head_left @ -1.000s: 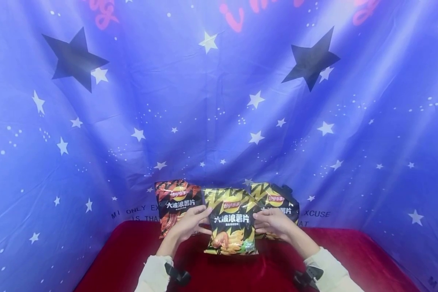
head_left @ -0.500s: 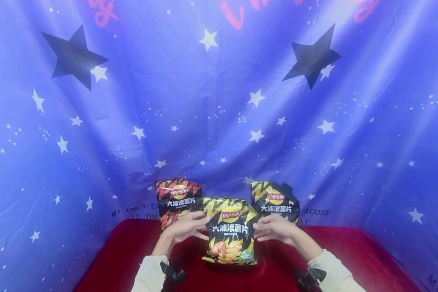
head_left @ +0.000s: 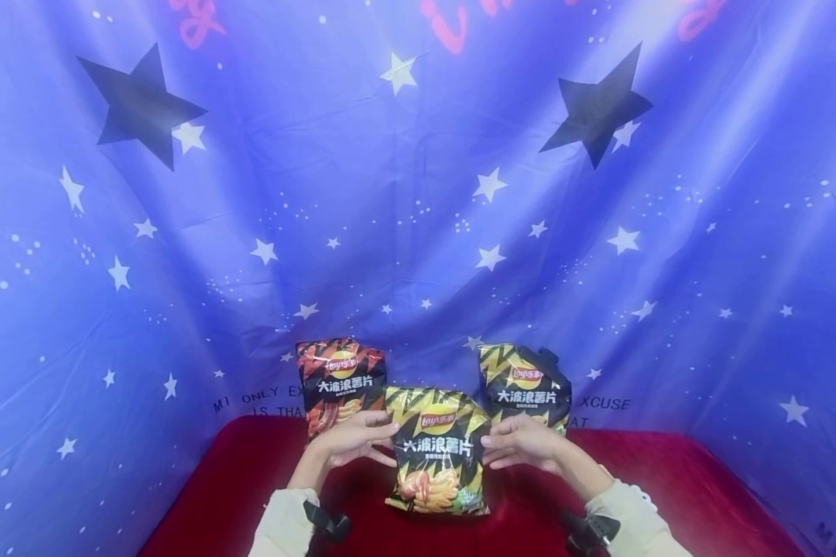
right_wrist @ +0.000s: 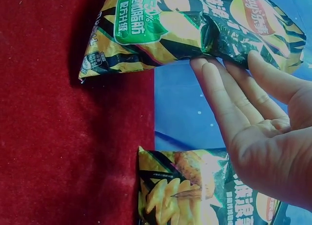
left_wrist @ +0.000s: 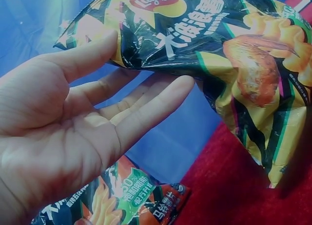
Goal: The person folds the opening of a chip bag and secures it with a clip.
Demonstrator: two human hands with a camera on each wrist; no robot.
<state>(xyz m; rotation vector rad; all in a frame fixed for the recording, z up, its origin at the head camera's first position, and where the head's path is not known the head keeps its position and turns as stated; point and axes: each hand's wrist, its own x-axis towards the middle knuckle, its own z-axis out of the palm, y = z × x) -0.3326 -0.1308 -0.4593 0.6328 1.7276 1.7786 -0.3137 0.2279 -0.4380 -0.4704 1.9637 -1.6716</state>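
Note:
A yellow-and-black bag of potato chips [head_left: 437,452] stands upright in the middle of the head view, its printed front facing me. My left hand [head_left: 351,437] pinches its left edge, the thumb [left_wrist: 100,49] on the front and the fingers reaching behind. On the opposite edge, my right hand [head_left: 525,442] pinches the bag in the same way; in the right wrist view its fingers [right_wrist: 219,88] go under the bag's side. Behind my left hand is a red-and-black chip bag [head_left: 341,379]. Another yellow-and-black chip bag [head_left: 522,383] stands behind my right hand.
A red velvet cloth [head_left: 237,495] covers the table. Behind and around it hangs a blue curtain [head_left: 397,201] printed with stars. A dark object [head_left: 546,360] shows at the top corner of the right rear bag.
Both hands have drawn the middle chip bag toward me, away from the two rear bags, which stay in place. More of the rear bags and a gap between them now show.

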